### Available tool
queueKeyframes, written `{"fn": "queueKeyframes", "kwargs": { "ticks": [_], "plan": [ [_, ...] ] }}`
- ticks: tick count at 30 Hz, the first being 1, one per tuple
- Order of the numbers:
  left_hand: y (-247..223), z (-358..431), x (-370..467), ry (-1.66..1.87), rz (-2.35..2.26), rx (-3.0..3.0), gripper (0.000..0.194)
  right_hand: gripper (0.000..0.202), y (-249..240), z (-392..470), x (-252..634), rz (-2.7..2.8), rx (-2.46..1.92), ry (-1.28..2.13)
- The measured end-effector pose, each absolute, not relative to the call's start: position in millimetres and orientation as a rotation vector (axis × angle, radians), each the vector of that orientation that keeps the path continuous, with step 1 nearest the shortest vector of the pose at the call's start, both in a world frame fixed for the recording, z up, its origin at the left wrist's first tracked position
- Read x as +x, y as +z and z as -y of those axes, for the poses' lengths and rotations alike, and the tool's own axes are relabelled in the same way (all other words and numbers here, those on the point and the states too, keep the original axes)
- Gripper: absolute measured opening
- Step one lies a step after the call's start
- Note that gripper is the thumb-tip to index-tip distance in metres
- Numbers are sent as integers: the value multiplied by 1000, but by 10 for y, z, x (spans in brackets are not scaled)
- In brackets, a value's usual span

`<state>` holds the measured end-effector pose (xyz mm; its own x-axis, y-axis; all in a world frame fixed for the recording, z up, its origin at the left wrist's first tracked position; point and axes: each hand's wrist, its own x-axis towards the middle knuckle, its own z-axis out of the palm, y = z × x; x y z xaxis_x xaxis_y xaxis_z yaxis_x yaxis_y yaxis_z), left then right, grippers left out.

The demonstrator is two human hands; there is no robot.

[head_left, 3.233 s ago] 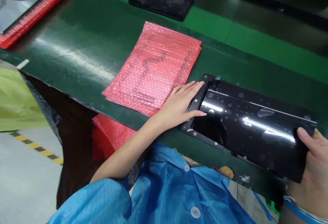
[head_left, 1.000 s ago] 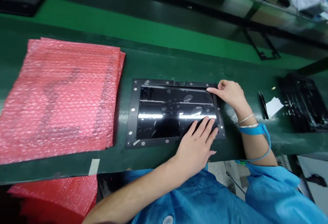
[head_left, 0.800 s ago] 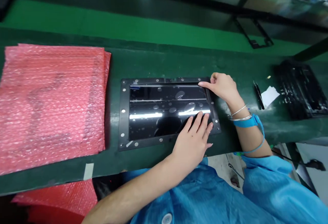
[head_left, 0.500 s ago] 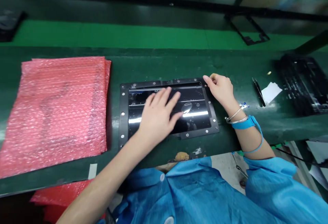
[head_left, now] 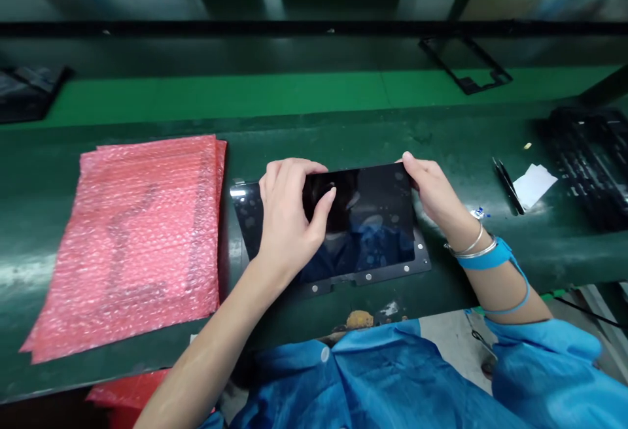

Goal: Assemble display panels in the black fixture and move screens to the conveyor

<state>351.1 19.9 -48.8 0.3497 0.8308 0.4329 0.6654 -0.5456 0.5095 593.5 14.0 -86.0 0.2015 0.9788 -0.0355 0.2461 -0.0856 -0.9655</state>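
A glossy black display panel (head_left: 370, 220) is tilted up at its far edge above a flat black frame (head_left: 392, 273) with silver dots along its border. My left hand (head_left: 292, 210) reaches over the panel's left part, its fingers curled over the far edge and its thumb above the dark surface. At the far right corner, my right hand (head_left: 428, 184) pinches the panel between thumb and fingers. A blue wrist strap (head_left: 485, 257) and thin bangles circle my right wrist. The panel hides most of the frame beneath it.
Red bubble-wrap bags (head_left: 142, 239) lie stacked on the green bench at left. Black tweezers (head_left: 508, 186) and a white paper piece (head_left: 534, 185) lie at right, near stacked black parts (head_left: 591, 161). Farther back is another thin black frame (head_left: 466, 66).
The panel, lying flat inside the frame before, now has its far edge raised. My left hand has gone from spread on the screen to gripping that edge; my right hand now grips the corner.
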Motion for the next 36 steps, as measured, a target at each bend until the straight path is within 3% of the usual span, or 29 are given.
{"fn": "queueKeyframes", "kwargs": {
  "ticks": [4,8,14,20,25,36],
  "plan": [
    [-455,-197,3209,1180,-1333,2251,22,67,-856,-73,5860,1116,-1432,977],
    [-645,-279,2941,1496,-1410,1742,28,66,-865,-33,5823,1086,-1337,909],
    [-778,-293,2968,1434,-1315,916,45,57,-864,-41,5818,1053,-1351,1023],
    [-770,-393,2876,1728,-1379,650,41,61,-795,-65,5874,1139,-1308,1341],
    [-755,-432,2822,1746,-1349,524,31,48,-771,-50,5846,1185,-1223,1571],
    [-716,-344,2838,1605,-1287,678,31,41,-826,5,5804,1009,-1223,1413]
  ]
}}
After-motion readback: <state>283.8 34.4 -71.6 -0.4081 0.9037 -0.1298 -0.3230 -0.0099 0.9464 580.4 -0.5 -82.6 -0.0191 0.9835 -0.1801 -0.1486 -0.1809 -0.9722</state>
